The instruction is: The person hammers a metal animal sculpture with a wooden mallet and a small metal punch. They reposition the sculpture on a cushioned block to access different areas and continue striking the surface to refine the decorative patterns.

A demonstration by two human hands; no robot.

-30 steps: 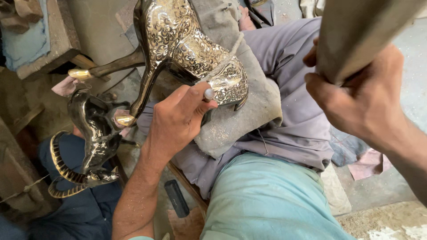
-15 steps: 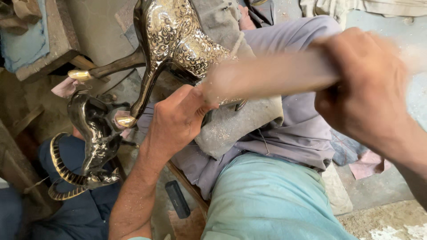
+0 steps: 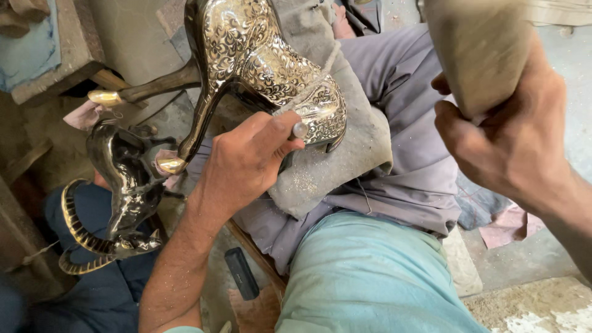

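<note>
A brass animal figure [image 3: 259, 61] with fine engraved patterns lies on a grey cloth [image 3: 345, 148] across my lap. My left hand [image 3: 246, 160] grips a small steel chisel [image 3: 300, 130], whose round top shows above my fingers, with its tip against the figure's body. My right hand [image 3: 512, 135] is raised at the upper right, closed around a wooden mallet [image 3: 478, 49]. The figure's dark head and ribbed curved horns [image 3: 117, 203] hang down at the lower left.
My legs wear grey and teal cloth [image 3: 370, 277]. A person in dark blue [image 3: 74, 290] sits at the lower left. A small dark bar [image 3: 242, 274] lies on the floor. Wooden blocks [image 3: 55, 55] stand at the upper left. Metal filings dot the cloth.
My right hand swung the mallet down onto the chisel half a second ago and has lifted it back up to the upper right. The left hand and figure stayed put.
</note>
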